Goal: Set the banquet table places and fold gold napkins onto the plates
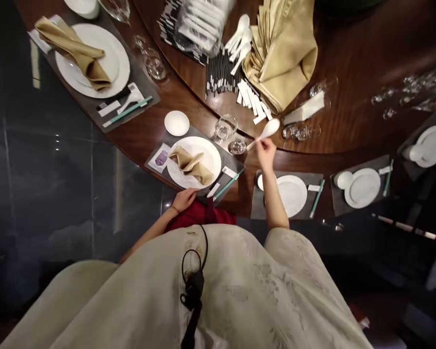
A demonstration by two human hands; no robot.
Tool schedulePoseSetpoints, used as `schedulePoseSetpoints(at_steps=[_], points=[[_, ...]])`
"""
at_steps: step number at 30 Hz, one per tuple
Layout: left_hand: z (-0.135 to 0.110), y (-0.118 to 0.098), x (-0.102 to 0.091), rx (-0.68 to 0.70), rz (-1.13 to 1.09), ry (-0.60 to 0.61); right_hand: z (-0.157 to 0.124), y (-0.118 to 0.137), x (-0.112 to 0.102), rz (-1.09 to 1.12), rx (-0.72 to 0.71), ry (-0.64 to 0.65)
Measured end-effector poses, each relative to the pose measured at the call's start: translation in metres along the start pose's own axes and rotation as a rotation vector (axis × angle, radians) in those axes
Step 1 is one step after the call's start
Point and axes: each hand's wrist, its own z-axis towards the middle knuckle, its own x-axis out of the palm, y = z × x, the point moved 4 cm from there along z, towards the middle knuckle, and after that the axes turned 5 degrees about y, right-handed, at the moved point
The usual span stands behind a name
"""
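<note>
The right hand (265, 152) is closed in a pinch on the handle of one white ceramic soup spoon (270, 129), lifted over the dark wooden table (141, 145). The spoon's long axis runs diagonally, its bowl pointing up and to the right toward the rim of the wooden turntable (349, 48) and its handle tip pointing down and to the left, just beside a small glass (237, 147). The left hand (183, 199) is open and relaxed, grasping nothing, at the table's near edge, its fingers just beside the rim of a white plate (212, 160) that holds a folded tan napkin (191, 166).

Five grey placemats (252, 211) carry five white plates, and two of the plates have napkins. Four teal chopsticks (228, 183) lie on the mats. On the turntable are a pile of white spoons (240, 43), a bundle of wrapped black chopsticks (220, 72), and a stack of gold napkins (283, 53). A narrow curved strip of bare wood separates the turntable's edge from the mats, and the spoon sits above this strip
</note>
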Motion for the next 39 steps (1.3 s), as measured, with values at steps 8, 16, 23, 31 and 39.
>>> schedulePoseSetpoints(at_steps=[8,16,23,31,39], points=[[0.074,-0.05,0.08,-0.127,0.385,0.472,-0.178,-0.075,0.104,0.424,0.414,-0.06],[0.085,-0.07,0.104,-0.203,0.469,0.493,-0.188,-0.093,0.123,0.379,0.456,-0.035],[0.079,-0.067,0.104,-0.172,0.477,0.445,-0.16,-0.101,0.148,0.181,0.559,0.157],[0.038,-0.043,0.073,-0.106,0.482,0.39,-0.154,-0.1,0.163,-0.103,0.59,0.235],[0.021,-0.042,0.052,0.054,0.445,0.423,-0.136,-0.074,0.162,-0.379,0.661,0.286]])
